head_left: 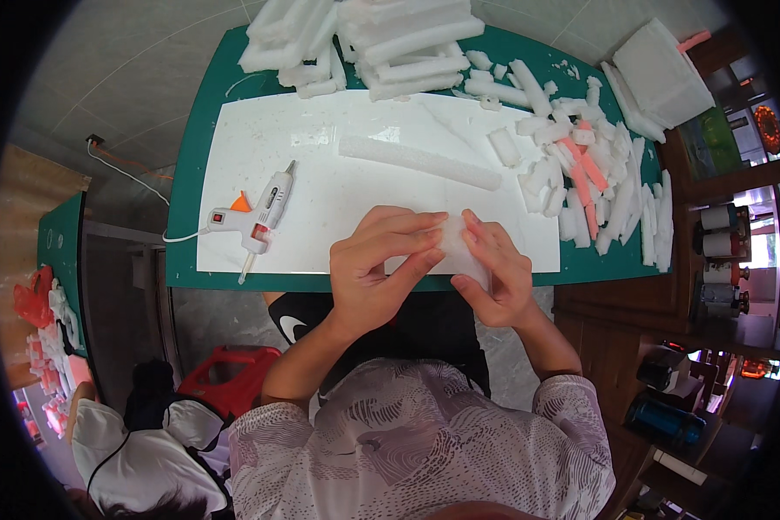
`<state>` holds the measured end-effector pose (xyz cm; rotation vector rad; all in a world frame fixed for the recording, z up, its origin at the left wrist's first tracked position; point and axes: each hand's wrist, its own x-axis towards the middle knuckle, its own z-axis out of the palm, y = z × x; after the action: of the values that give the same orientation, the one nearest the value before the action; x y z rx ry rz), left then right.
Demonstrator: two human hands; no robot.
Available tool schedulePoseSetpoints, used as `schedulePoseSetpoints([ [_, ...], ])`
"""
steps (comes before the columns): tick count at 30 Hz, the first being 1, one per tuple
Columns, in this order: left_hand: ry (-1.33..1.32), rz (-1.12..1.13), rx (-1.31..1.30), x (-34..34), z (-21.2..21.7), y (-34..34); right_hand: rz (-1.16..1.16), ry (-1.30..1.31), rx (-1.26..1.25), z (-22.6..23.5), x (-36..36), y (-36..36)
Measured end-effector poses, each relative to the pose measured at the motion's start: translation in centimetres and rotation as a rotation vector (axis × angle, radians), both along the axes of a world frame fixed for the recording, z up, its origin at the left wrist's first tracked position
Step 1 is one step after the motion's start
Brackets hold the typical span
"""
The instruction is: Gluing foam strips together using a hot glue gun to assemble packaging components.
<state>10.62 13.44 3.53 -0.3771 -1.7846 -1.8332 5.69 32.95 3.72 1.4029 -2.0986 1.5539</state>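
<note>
Both my hands meet over the near edge of the white board. My left hand and my right hand together pinch a small white foam piece, mostly hidden by the fingers. A long white foam rod lies on the board just beyond my hands. A white hot-glue gun with an orange trigger rests on the board to my left, its cord trailing off the table's left side.
The green table carries stacked foam strips at the back and cut white and pink foam bits at the right. A white foam block sits far right. Another person sits lower left beside a red stool.
</note>
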Motion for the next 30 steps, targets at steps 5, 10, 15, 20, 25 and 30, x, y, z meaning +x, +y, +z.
schedulePoseSetpoints([
  [5, -0.021, 0.009, 0.031, -0.11, -0.07, 0.24, -0.001, -0.033, -0.019, 0.01, -0.02, 0.02],
  [10, -0.011, 0.015, 0.000, -0.06, -0.14, 0.23, 0.002, -0.051, 0.000, -0.07, 0.20, 0.16],
  [15, -0.015, 0.026, 0.006, 0.01, -0.21, 0.24, 0.010, -0.076, -0.015, -0.20, 0.16, -0.15],
  [20, -0.012, 0.034, -0.006, -0.06, -0.15, 0.08, 0.019, -0.082, -0.033, -0.30, -0.01, -0.24],
  [25, -0.018, 0.031, -0.025, -0.06, -0.22, 0.05, 0.021, -0.105, -0.031, -0.34, 0.00, 0.17],
  [30, -0.006, 0.029, -0.031, 0.14, 0.08, -0.12, 0.018, -0.074, -0.022, -0.07, 0.30, -0.09],
])
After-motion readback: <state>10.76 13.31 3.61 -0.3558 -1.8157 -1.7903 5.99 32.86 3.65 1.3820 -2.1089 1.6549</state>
